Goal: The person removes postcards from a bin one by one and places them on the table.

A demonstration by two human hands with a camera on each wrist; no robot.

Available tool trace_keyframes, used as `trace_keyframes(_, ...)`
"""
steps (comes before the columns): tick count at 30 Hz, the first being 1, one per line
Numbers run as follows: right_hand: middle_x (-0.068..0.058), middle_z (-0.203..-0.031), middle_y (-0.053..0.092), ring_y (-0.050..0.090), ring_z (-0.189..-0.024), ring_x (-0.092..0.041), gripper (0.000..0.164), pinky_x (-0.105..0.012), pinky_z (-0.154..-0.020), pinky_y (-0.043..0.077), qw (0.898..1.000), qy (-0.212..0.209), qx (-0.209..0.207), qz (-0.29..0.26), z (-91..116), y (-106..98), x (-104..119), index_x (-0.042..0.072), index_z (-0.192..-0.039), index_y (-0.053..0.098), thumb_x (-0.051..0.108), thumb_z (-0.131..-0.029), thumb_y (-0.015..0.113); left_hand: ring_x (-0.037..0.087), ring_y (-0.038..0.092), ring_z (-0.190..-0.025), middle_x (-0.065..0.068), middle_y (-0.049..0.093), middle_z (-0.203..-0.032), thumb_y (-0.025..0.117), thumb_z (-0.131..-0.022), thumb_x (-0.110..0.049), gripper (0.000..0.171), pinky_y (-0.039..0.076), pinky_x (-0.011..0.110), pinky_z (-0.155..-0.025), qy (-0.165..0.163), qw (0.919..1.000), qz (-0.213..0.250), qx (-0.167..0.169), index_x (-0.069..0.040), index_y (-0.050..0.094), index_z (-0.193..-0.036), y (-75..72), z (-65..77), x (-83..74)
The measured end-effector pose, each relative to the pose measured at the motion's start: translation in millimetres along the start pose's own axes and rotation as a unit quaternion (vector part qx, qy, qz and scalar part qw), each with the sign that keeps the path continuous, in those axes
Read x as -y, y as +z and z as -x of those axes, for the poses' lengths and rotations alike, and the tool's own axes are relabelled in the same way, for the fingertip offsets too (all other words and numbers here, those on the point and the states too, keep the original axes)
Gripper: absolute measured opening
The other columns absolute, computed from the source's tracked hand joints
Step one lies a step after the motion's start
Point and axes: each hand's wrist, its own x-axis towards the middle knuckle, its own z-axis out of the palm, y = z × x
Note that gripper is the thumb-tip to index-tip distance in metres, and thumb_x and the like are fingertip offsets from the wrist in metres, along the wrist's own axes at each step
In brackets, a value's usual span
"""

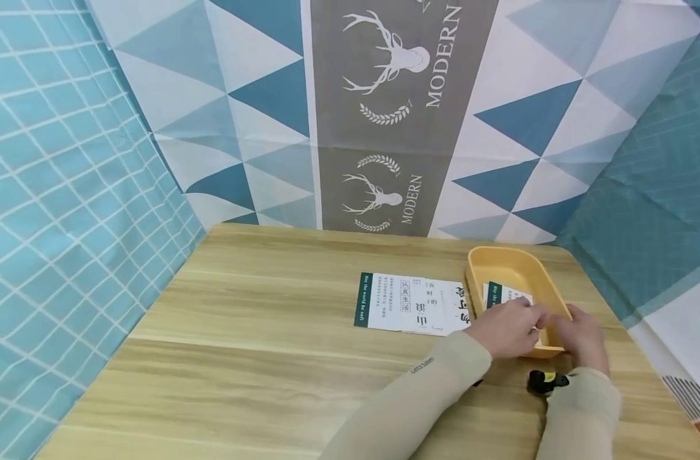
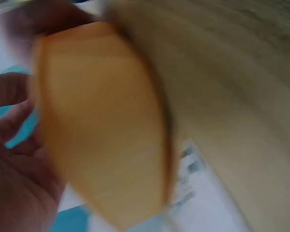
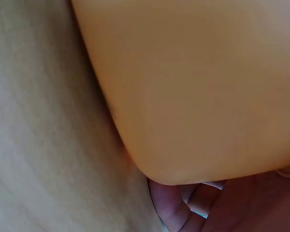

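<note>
An orange-yellow plastic tray (image 1: 502,255) stands on the right part of the wooden table. Inside it lies a printed white card with a dark green end (image 1: 494,295), partly covered by my left hand (image 1: 508,327). That hand reaches over the near rim with its fingers bent down into the tray; whether they pinch the card is hidden. My right hand (image 1: 584,337) grips the tray's near right corner, some fingers over the rim. The tray's outer wall (image 2: 101,125) looks blurred in the left wrist view. In the right wrist view, fingers (image 3: 166,200) show beyond the tray's edge.
Left of the tray, printed white sheets with a green strip (image 1: 407,303) lie on the wooden table (image 1: 241,338), reaching up to the tray's side. Patterned cloth walls (image 1: 269,108) stand behind and at both sides. A black strap piece (image 1: 542,383) sits at the right wrist.
</note>
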Motion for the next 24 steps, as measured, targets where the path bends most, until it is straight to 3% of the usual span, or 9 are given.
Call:
trace_keyframes(4,-0.041,-0.148,0.032,0.048,-0.118,-0.05,0.063,-0.056,-0.096,0.046,1.0,0.0,0.008,-0.009,1,4,0,-0.008,-0.155,0.022,0.025,-0.104,0.036,-0.002,0.053,-0.079,-0.015,0.063,-0.095,0.065,-0.097,-0.027,0.011,0.046,0.014,-0.065,-0.053,0.9982,-0.014,0.025,-0.031,0.066,-0.108,14.9,-10.0,0.6)
trace_keyframes(8,-0.04,-0.149,0.031,0.047,-0.12,-0.05,0.062,-0.058,-0.099,0.044,1.0,0.003,0.004,-0.018,1,5,2,-0.008,-0.156,0.021,0.024,-0.104,0.034,0.002,0.058,-0.084,-0.013,0.066,-0.101,0.071,-0.094,-0.031,0.021,0.052,0.019,-0.066,-0.089,0.9951,-0.036,0.023,-0.035,0.067,-0.114,18.2,-17.5,-0.6)
trace_keyframes(12,-0.04,-0.15,0.032,0.047,-0.121,-0.049,0.062,-0.059,-0.101,0.044,1.0,0.007,-0.007,-0.023,-1,7,3,-0.007,-0.156,0.022,0.025,-0.104,0.036,0.005,0.06,-0.09,-0.016,0.068,-0.103,0.073,-0.091,-0.04,0.02,0.054,0.026,-0.073,-0.141,0.9866,-0.072,0.043,-0.043,0.068,-0.11,20.0,-24.4,-2.6)
trace_keyframes(15,-0.039,-0.15,0.032,0.047,-0.121,-0.048,0.062,-0.057,-0.101,0.044,1.0,0.007,-0.004,-0.024,-1,8,3,-0.007,-0.156,0.023,0.025,-0.104,0.035,0.004,0.061,-0.087,-0.019,0.069,-0.097,0.071,-0.09,-0.043,0.015,0.051,0.026,-0.078,-0.167,0.9789,-0.089,0.078,-0.045,0.068,-0.105,22.3,-30.1,-4.0)
trace_keyframes(20,-0.04,-0.148,0.034,0.048,-0.119,-0.047,0.062,-0.054,-0.097,0.045,1.0,0.002,0.001,-0.023,1,7,1,-0.008,-0.154,0.025,0.024,-0.103,0.036,0.002,0.06,-0.079,-0.019,0.069,-0.091,0.067,-0.093,-0.042,0.013,0.051,0.026,-0.075,-0.172,0.9716,-0.105,0.124,-0.046,0.068,-0.105,24.3,-37.5,-5.9)
trace_keyframes(24,-0.039,-0.146,0.036,0.049,-0.117,-0.046,0.061,-0.052,-0.095,0.046,1.0,0.0,-0.007,-0.021,2,5,1,-0.009,-0.154,0.026,0.023,-0.103,0.035,0.003,0.058,-0.075,-0.018,0.068,-0.087,0.068,-0.092,-0.041,0.01,0.05,0.026,-0.07,-0.169,0.972,-0.107,0.124,-0.044,0.069,-0.101,22.7,-39.9,-7.7)
